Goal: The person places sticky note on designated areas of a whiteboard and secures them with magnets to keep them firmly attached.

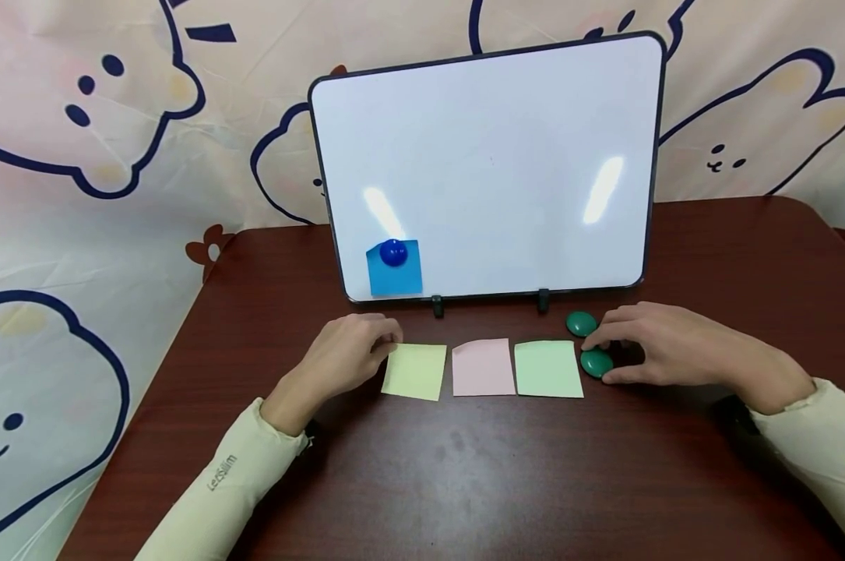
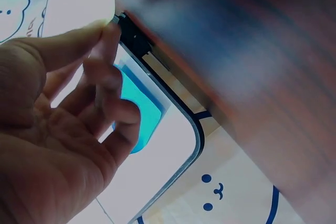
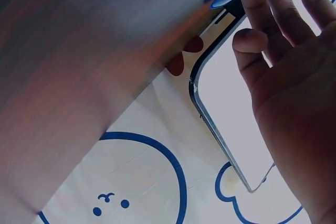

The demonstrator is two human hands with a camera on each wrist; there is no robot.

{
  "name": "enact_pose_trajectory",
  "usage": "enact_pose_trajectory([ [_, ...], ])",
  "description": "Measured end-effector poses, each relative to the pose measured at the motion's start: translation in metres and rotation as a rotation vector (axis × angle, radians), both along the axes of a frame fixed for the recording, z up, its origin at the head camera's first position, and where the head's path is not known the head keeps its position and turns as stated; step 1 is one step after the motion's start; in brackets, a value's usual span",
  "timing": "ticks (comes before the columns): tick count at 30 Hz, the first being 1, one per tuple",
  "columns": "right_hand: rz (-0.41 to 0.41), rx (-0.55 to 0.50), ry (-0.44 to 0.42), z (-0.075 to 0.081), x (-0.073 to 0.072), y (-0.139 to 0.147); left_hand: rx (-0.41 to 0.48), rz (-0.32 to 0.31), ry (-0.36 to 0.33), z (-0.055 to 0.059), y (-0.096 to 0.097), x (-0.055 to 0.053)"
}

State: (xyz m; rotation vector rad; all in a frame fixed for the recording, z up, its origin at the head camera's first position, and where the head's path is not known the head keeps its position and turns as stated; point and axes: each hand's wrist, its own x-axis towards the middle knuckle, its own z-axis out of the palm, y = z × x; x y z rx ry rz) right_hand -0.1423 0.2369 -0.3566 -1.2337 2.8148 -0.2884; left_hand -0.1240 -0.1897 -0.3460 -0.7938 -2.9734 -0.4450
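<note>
In the head view, my left hand (image 1: 352, 351) pinches the upper left corner of a yellow sticky note (image 1: 415, 372) on the table. A pink sticky note (image 1: 484, 368) and a green sticky note (image 1: 548, 369) lie in a row to its right. At the right, my right hand (image 1: 663, 343) holds a round green magnet (image 1: 596, 363) between thumb and fingers, low over the table. A second green magnet (image 1: 581, 323) lies just behind it, near the fingertips. A blue magnet (image 1: 393, 252) sits over a blue sticky note (image 1: 396, 280) on the whiteboard (image 1: 492, 164).
The whiteboard stands upright at the back on small black feet (image 1: 543, 301). Brown table (image 1: 436, 483) stretches in front of the notes. Behind hangs a cloth (image 1: 254, 78) printed with cartoon outlines. Both forearms, in pale sleeves (image 1: 219, 483), reach in from the front.
</note>
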Motion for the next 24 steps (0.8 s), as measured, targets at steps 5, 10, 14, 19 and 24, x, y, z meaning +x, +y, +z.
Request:
enact_pose_trajectory([
  [5, -0.004, 0.0, -0.006, -0.0002, -0.0003, 0.0007, 0.065, 0.058, 0.085, 0.0002, 0.0004, -0.0006],
  [10, -0.011, -0.004, -0.008, 0.0003, -0.0005, 0.0014, 0.132, 0.111, 0.15, 0.0002, 0.0001, -0.0021],
  [14, -0.014, -0.003, -0.008, 0.0005, -0.0005, 0.0018, 0.162, 0.132, 0.16, 0.0007, 0.0006, -0.0027],
  [19, -0.009, -0.004, 0.001, -0.0002, -0.0004, 0.0019, 0.191, 0.139, 0.15, 0.002, 0.0009, -0.0027],
  [24, -0.001, -0.015, 0.016, -0.0014, -0.0005, 0.0014, 0.252, 0.15, 0.162, 0.0022, 0.001, -0.0031],
])
